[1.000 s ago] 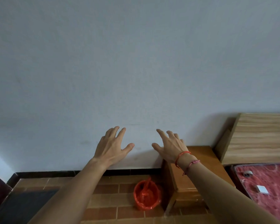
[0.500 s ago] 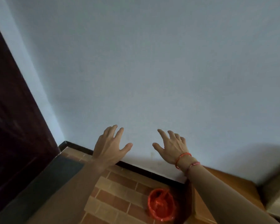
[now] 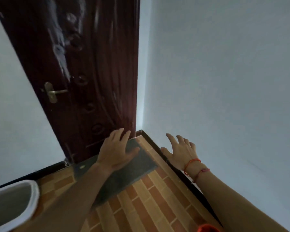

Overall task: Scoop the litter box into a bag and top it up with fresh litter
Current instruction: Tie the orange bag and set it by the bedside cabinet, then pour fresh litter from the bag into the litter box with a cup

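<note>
A white-rimmed litter box point(image 3: 31, 196) with grey litter inside shows at the bottom left, cut off by the frame edge. My left hand point(image 3: 115, 151) is held out in the air with spread fingers, holding nothing, to the right of and beyond the box. My right hand point(image 3: 180, 150), with red string bracelets on the wrist, is also held out with fingers spread and empty, in front of the pale wall. A sliver of a red-orange bag-lined bin point(image 3: 206, 228) peeks in at the bottom edge under my right forearm.
A dark red-brown door point(image 3: 90, 72) with a brass handle point(image 3: 53, 92) stands ahead in the corner. A dark grey threshold slab point(image 3: 137, 166) lies before it on the brick-pattern tile floor point(image 3: 149, 206). Pale walls with a black skirting point(image 3: 179, 169) close in on the right.
The view has swung left: the door now fills the upper left, the litter box has come into view, and the red-orange bin has slid to the bottom edge. Both hands stay spread and empty.
</note>
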A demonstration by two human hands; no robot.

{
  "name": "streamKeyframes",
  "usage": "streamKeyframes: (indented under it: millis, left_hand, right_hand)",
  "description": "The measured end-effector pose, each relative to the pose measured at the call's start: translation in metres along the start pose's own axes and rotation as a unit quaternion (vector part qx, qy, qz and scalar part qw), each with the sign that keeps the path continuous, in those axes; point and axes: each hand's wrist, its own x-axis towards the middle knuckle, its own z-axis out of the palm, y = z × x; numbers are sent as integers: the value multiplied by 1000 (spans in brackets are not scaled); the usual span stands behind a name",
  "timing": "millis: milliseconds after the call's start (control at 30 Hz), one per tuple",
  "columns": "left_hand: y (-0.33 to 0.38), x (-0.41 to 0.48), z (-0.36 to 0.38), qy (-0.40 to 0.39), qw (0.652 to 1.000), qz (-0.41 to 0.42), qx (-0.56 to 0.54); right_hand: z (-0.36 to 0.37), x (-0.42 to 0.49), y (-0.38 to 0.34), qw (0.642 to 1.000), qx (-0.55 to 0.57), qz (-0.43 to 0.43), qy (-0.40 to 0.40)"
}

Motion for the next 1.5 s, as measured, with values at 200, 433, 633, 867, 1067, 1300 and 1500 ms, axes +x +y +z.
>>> streamKeyframes:
  millis: [200, 433, 633, 867, 1067, 1300, 1500]
  left_hand:
    - [-114, -61, -37, 32, 992, -112, 44]
    - [-199, -139, -70, 57, 967, -239, 66]
    - [-228, -197, -87, 71, 932, -345, 86]
    - [-222, -256, -100, 94, 857, -491, 128]
    - [-177, -307, -109, 123, 790, -575, 171]
    - [-128, -370, -117, 103, 707, -678, 175]
    - [-101, -426, -122, 105, 664, -715, 194]
  right_hand:
    - [17, 27, -130, 992, 20, -123, -7]
    - [36, 36, -259, 966, 41, -252, -33]
    - [57, 36, -341, 935, 48, -348, -55]
    - [74, 28, -405, 861, 67, -498, -75]
    - [75, 4, -434, 790, 76, -597, -115]
    - [78, -59, -459, 723, 80, -672, -141]
    - [81, -126, -481, 673, 96, -720, -141]
